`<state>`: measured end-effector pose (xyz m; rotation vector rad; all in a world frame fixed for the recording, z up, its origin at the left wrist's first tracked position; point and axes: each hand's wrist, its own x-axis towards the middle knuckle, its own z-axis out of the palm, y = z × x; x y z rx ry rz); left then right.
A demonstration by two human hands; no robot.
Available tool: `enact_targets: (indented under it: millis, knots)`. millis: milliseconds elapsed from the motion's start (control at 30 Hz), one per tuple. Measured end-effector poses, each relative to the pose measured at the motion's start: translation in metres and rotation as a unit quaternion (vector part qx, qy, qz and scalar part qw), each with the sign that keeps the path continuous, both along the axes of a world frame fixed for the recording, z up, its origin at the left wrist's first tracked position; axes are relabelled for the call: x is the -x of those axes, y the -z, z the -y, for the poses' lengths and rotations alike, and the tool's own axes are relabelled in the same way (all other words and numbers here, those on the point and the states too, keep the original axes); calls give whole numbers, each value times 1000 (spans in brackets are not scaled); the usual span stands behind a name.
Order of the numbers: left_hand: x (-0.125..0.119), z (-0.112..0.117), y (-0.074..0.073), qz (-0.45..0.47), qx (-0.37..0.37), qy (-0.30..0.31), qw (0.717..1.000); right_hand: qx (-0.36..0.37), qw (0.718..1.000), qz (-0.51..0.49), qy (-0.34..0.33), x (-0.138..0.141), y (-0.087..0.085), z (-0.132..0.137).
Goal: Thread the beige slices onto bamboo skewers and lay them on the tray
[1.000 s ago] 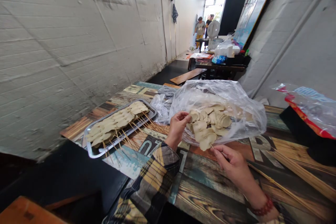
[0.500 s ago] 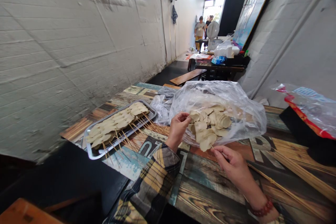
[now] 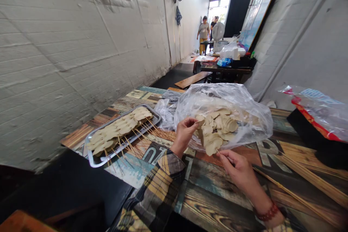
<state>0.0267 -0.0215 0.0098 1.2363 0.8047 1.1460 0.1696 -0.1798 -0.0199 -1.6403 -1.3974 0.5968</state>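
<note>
Pinched in my right hand [image 3: 236,165] is the bare end of a thin wooden skewer [image 3: 218,150]. Several flat, round, pale greenish-beige slices [image 3: 212,143] are threaded on its far part. My left hand [image 3: 185,133] closes thumb and fingers on the edge of a slice at the skewer's far end. Behind both hands, a clear plastic bag [image 3: 252,103] lies with its mouth towards me, and a heap of loose slices [image 3: 224,123] shows inside. To the left, a metal tray [image 3: 94,163] carries rows of filled skewers [image 3: 119,127], their sticks pointing towards me.
Bundled bare skewers [image 3: 312,177] lie on the patterned wooden table [image 3: 214,203] at right. A red-edged plastic packet [image 3: 315,116] rests on a black box there. Further back are a bench [image 3: 193,79], a cluttered second table [image 3: 225,69] and two people [image 3: 203,30]. A wall stands at left.
The view has shifted slightly. My left fingers stay at the slices near the skewer's far end, and my right hand keeps its hold. A person in the background has come a little nearer.
</note>
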Motion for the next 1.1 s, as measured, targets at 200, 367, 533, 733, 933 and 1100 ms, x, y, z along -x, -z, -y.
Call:
enact_targets:
  millis: [200,367,533,733,933,1100]
  knots:
    - [1,-2,2,24,44,14,999,-12,1000,-2,-3,0,0,1]
    - [3,-4,4,75,109,30,991,-23,1000,-2,-4,-1,2,1]
    - [4,-3,2,107,152,46,982,-21,1000,10,-8,-2,3,3]
    - [3,-4,3,134,176,43,974,-23,1000,20,-5,-3,4,3]
    - [2,-4,6,154,198,55,967,-28,999,21,0,-4,6,2]
    - [0,-5,11,150,200,55,967,-43,998,36,0,-4,4,2]
